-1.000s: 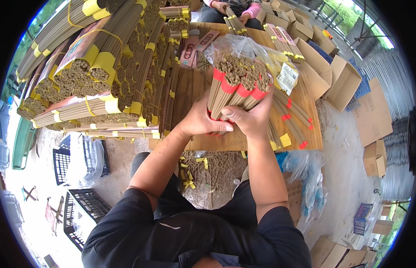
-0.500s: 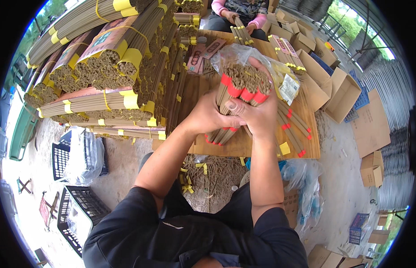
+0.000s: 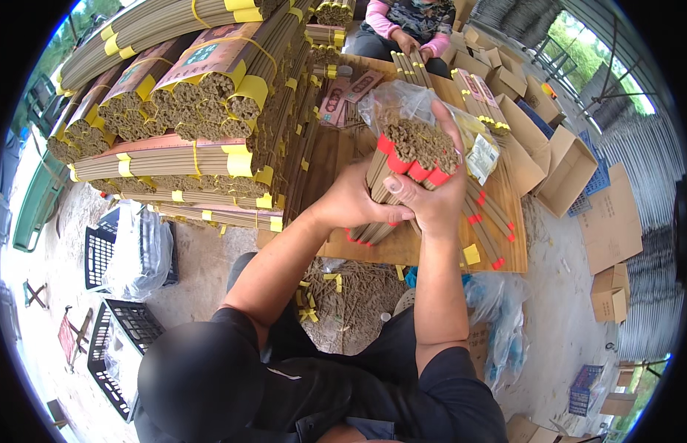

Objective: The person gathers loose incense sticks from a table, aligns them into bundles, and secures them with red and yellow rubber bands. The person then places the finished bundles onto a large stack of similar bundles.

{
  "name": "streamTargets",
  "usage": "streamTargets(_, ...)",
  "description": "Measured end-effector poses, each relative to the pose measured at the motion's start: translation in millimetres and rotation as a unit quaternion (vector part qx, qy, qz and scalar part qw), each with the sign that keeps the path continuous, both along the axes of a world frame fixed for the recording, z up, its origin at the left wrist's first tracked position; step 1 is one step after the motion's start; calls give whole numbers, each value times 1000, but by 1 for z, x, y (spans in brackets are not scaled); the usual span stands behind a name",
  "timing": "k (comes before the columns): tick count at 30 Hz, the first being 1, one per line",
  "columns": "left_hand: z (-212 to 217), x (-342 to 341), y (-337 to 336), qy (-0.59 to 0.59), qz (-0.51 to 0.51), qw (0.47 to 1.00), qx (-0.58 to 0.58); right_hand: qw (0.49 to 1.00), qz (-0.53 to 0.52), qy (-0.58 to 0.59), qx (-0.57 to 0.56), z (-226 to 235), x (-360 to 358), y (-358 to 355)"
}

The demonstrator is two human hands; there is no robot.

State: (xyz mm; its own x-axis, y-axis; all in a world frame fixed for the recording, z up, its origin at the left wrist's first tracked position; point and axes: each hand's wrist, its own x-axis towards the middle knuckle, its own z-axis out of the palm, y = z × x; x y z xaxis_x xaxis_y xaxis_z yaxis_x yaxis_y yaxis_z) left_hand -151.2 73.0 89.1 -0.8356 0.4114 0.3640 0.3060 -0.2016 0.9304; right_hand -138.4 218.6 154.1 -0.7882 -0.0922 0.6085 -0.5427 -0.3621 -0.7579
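The left hand point(image 3: 356, 198) and right hand point(image 3: 436, 207) clasp red-banded incense stick bundles point(image 3: 423, 144) between them, sticks tilted, over the wooden desk point(image 3: 337, 153), right of a tall stack of yellow-banded bundles point(image 3: 210, 100).

Bright daylight seemingly overexposes the floor point(image 3: 63, 255) at left.

Clustered brown stick bundles point(image 3: 415, 156), red-banded, tilted, over the wooden table point(image 3: 391, 252)
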Motion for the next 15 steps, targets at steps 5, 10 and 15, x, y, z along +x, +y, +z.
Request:
streamTargets(5, -1, 1, 1, 18, 17, 999, -24, 1000, -6, -11, 18, -10, -8, 4)
streamTargets(10, -9, -8, 3, 34, 2, 999, -13, 999, -3, 35, 17, -10, -9, 5)
streamTargets(15, -2, -2, 4, 37, 48, 997, -36, 997, -21, 67, 34, -10, -11, 4)
